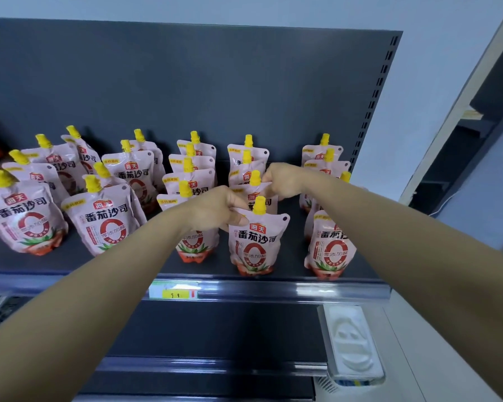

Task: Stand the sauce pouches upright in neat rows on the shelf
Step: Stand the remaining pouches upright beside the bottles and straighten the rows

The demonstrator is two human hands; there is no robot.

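Note:
Several pink sauce pouches with yellow caps stand upright in rows on the dark shelf (70, 261). My left hand (215, 208) pinches the top left corner of the front pouch (256, 242) in the fourth row. My right hand (285, 179) pinches the top right edge of the second pouch (254, 195), right behind it. Left of them stands a row whose front pouch (196, 245) is partly hidden by my left forearm. On the right, another row's front pouch (330, 248) is partly covered by my right forearm. The left rows (105, 224) lean slightly.
A yellow price tag (176, 293) sits in the shelf's front rail. A white moulded tray (350, 346) lies below at the right. The dark back panel (186, 82) rises behind the pouches. A gap separates the fourth row from the right one.

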